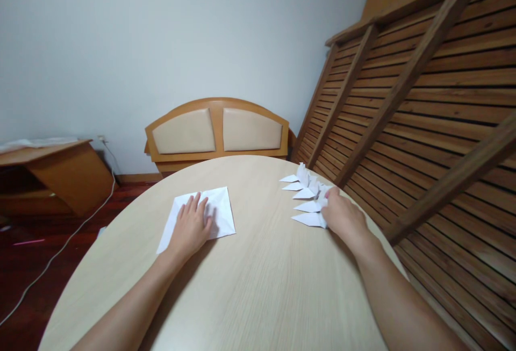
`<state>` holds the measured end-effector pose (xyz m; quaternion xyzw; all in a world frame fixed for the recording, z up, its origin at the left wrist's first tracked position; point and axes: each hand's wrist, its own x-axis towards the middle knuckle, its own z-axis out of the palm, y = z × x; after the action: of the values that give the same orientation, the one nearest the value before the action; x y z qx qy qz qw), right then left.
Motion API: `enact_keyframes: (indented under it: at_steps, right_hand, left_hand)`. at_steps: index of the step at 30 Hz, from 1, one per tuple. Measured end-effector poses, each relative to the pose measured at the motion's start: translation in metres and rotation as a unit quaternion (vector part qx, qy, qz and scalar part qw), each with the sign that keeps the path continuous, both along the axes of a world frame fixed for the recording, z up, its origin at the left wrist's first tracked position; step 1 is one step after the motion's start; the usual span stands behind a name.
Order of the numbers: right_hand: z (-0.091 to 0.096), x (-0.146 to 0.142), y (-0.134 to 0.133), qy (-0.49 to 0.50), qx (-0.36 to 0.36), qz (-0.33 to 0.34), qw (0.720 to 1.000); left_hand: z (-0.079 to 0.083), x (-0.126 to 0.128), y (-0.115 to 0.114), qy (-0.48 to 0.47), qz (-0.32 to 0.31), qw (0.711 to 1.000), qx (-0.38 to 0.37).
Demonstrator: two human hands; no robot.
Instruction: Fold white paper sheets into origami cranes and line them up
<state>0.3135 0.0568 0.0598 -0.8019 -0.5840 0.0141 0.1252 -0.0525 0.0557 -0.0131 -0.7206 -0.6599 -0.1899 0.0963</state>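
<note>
My left hand (192,227) lies with its fingers spread over white square paper (221,208) on the left of the table. The paper has faint crease lines, and I cannot tell whether it is one sheet or a stack. On the right, several white origami figures (308,219) stand in a row, their pointed ends facing left. My right hand (342,214) is at the near end of this row, its fingers closed on one of the figures. That figure's right part is hidden behind the fingers.
The round pale wooden table (250,286) fills the foreground. A headboard (217,125) with two cream panels stands behind it. Wooden slatted frames (403,114) lean along the right side. A brown desk (72,179) and a white cable (68,243) are at left.
</note>
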Motion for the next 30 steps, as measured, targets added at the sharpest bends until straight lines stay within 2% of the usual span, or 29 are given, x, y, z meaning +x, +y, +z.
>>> enact_keyframes:
  at_steps: [2, 4, 6, 8, 11, 13, 17, 19, 23, 27, 30]
  right_hand:
    - [-0.003, -0.014, -0.003, 0.044, 0.028, 0.061, 0.997]
    - [-0.009, -0.035, -0.008, 0.124, 0.074, 0.144, 0.979]
    - [-0.016, -0.06, -0.013, 0.213, 0.113, 0.208, 0.948]
    - [-0.023, -0.085, -0.016, 0.309, 0.124, 0.267, 0.904]
    - [-0.029, -0.117, -0.013, 0.458, 0.098, 0.327, 0.821]
    - [-0.029, -0.132, -0.006, 0.537, 0.073, 0.332, 0.772]
    - [-0.037, -0.142, 0.001, 0.625, 0.065, 0.354, 0.693]
    - [-0.048, -0.14, -0.001, 0.621, 0.084, 0.374, 0.684]
    - [-0.065, -0.137, -0.007, 0.628, 0.005, 0.406, 0.664]
    - [-0.069, -0.142, -0.015, 0.656, 0.021, 0.378, 0.653]
    - [-0.07, -0.147, -0.024, 0.617, 0.036, 0.412, 0.67]
  left_hand:
    - [0.006, 0.021, -0.012, -0.066, -0.087, 0.994, 0.017]
    - [0.013, 0.043, -0.028, -0.126, -0.174, 0.977, 0.01]
    - [0.019, 0.061, -0.045, -0.166, -0.244, 0.955, 0.002]
    - [0.024, 0.072, -0.056, -0.184, -0.284, 0.941, -0.006]
    - [0.023, 0.075, -0.059, -0.215, -0.276, 0.937, -0.017]
    - [0.018, 0.071, -0.054, -0.267, -0.236, 0.934, -0.026]
    - [0.004, 0.065, -0.04, -0.437, -0.189, 0.878, -0.046]
    - [0.0, 0.065, -0.037, -0.494, -0.21, 0.842, -0.057]
    - [-0.001, 0.071, -0.04, -0.555, -0.262, 0.782, -0.103]
    - [0.002, 0.077, -0.042, -0.626, -0.242, 0.737, -0.077]
    - [0.007, 0.078, -0.043, -0.657, -0.22, 0.719, -0.055]
